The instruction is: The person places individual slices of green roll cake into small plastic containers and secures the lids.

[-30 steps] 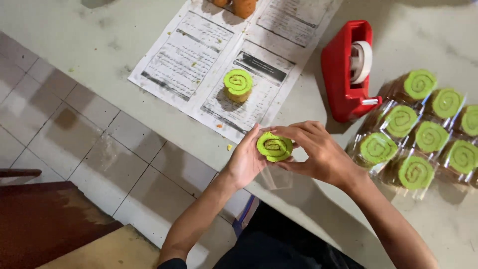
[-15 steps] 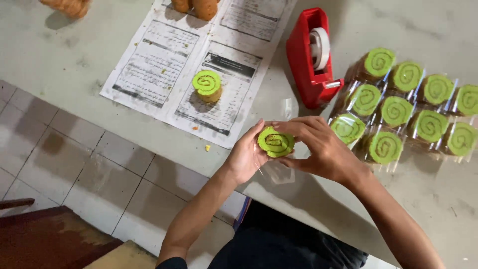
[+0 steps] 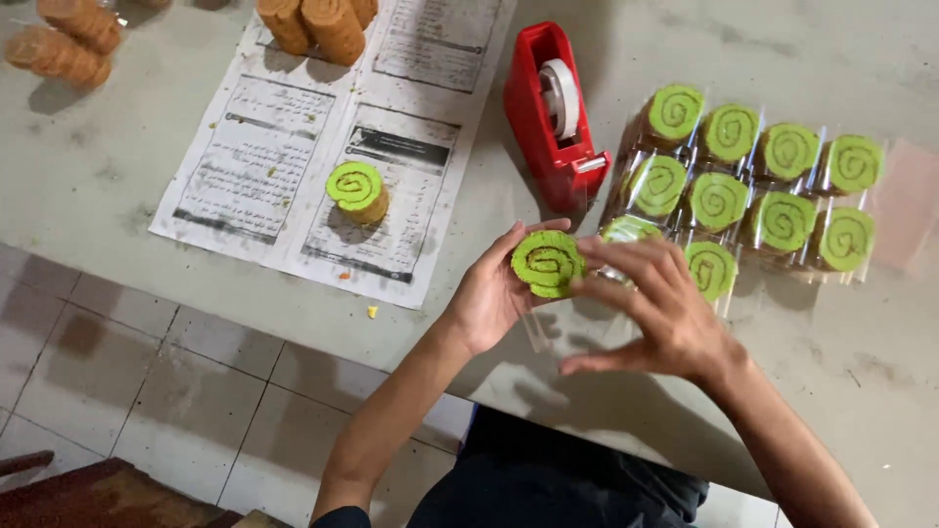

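Two hands meet just below the middle of the frame, over the near edge of the pale surface [image 3: 127,186]. Around them we see a sheet of newspaper [image 3: 264,166] at upper left with a lone green-topped cake stack [image 3: 357,192] standing on it, and brown cake stacks [image 3: 313,24] at the paper's top edge and in the far upper left corner. A red tape dispenser [image 3: 553,122] stands at upper centre, just above our hands. To the right lie wrapped green swirl cakes [image 3: 758,186] in two rows, the nearest partly hidden behind our right fingers. Our left hand [image 3: 489,293] cups the green swirl cake [image 3: 548,262] from the left, fingers curled on it. Our right hand [image 3: 655,313] is spread, fingertips touching the cake's right side.
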